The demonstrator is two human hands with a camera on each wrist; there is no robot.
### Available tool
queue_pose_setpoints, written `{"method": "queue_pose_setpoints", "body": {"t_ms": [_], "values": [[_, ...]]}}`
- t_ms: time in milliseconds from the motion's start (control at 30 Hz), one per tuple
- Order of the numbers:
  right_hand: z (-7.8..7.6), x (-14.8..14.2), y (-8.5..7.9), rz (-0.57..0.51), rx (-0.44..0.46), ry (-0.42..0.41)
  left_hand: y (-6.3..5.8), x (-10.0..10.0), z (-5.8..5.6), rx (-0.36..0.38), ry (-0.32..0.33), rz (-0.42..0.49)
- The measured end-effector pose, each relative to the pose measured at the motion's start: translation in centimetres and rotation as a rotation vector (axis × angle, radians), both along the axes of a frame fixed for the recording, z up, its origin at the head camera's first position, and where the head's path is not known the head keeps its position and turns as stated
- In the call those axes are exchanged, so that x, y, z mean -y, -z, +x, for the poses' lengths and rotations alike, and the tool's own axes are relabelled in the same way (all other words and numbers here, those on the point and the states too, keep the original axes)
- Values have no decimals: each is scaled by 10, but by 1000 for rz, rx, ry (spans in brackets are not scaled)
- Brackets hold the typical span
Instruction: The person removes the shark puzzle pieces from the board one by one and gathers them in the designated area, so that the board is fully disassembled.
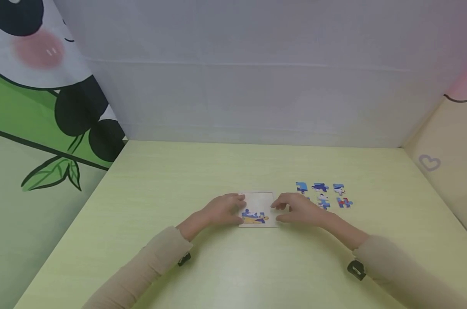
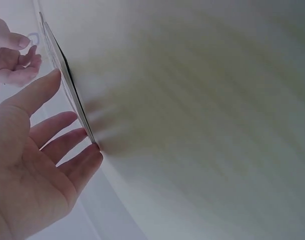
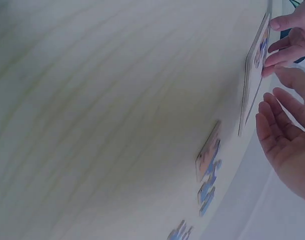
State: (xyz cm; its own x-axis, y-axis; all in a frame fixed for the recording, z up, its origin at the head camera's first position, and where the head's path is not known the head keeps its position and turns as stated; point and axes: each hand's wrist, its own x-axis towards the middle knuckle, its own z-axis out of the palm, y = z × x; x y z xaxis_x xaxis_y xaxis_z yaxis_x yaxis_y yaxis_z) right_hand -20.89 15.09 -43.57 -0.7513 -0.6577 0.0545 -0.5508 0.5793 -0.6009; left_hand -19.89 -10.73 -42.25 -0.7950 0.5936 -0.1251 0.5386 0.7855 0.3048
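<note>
A pale square puzzle board lies flat on the table, with joined blue and yellow puzzle pieces in its lower left part. My left hand rests its fingertips and thumb along the board's left edge; in the left wrist view, the fingers are nearly straight there. At the board's right edge is my right hand, its fingers loosely bent and nothing held between them. In the right wrist view, a gap shows between the right hand and the board.
Several loose puzzle pieces lie in rows to the right of the board, partly hidden behind the right hand. A grey-white cloth wall closes off the table's back. Printed panels stand at both sides.
</note>
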Motion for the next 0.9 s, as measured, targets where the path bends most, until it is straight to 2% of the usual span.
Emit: {"method": "queue_pose_setpoints", "body": {"t_ms": [333, 533, 900], "values": [[2, 35, 6, 71, 12, -39, 3, -3, -3, 27, 23, 20], [1, 38, 11, 52, 58, -10, 2, -4, -1, 38, 33, 24], [3, 38, 9, 52, 59, 2, -1, -6, 0, 4, 46, 21]]}}
